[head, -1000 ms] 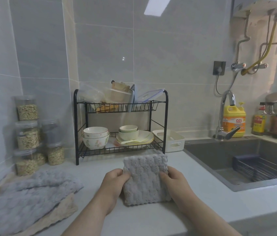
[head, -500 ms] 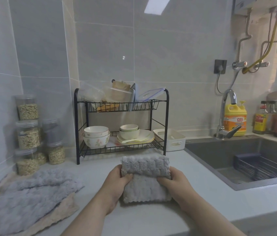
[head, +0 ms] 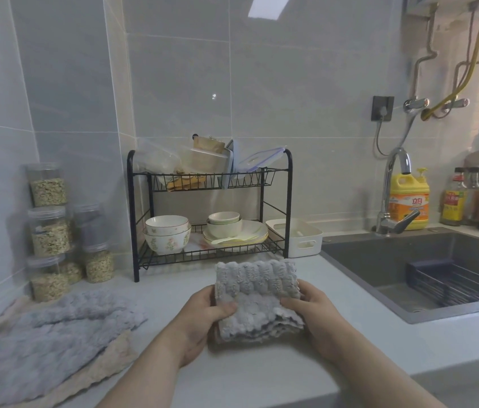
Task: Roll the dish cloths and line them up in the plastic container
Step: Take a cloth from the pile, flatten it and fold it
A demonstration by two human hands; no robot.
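Soft, even indoor light; a ceiling lamp's glare on the wall tiles (head: pixel 179 83) (top centre); wide-angle bending blurs the edges.

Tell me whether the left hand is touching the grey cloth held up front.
Touching. The head view shows the left hand gripping the grey cloth, thumb on top.

Head view, one wide-angle camera. Position: worn at head height, at the countertop (head: pixel 262 375). Facing: forward and down toward the tiled wall (head: pixel 291 83). Nearest, low centre: left hand (head: pixel 203 322), right hand (head: pixel 317 316), gripping a grey cloth (head: pixel 257 301). Mid-distance: dish rack (head: pixel 131 219). Right side: sink (head: pixel 379 260). Straight lines bow near the borders.
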